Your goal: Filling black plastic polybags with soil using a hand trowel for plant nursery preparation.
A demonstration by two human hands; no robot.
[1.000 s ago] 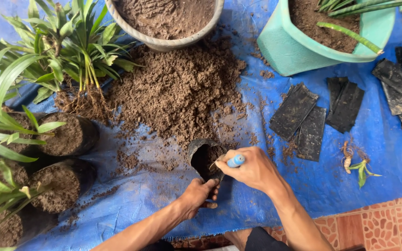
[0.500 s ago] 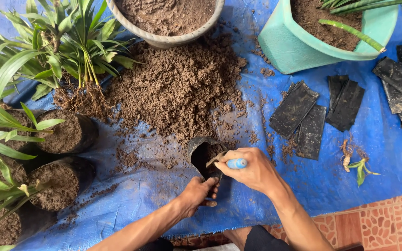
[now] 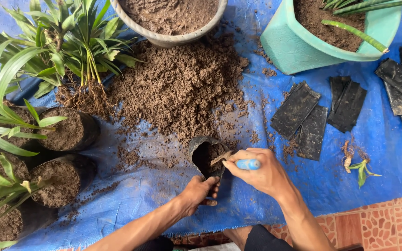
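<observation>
Left hand [image 3: 196,193] clamped on soft, floppy black plastic grow bag [image 3: 205,155], best gripped low; right hand [image 3: 261,174] fisted around small blue-handled trowel [image 3: 240,162]

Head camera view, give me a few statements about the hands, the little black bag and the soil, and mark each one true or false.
1. The left hand grips the small black grow bag by its lower end. True.
2. The right hand is empty. False: it holds a blue-handled trowel whose blade is at the bag's mouth.
3. A loose soil pile lies on the blue tarp just beyond the bag. True.
4. The flat empty black bags lie left of the hands. False: they lie to the right.
5. The teal pot holds soil. True.
</observation>
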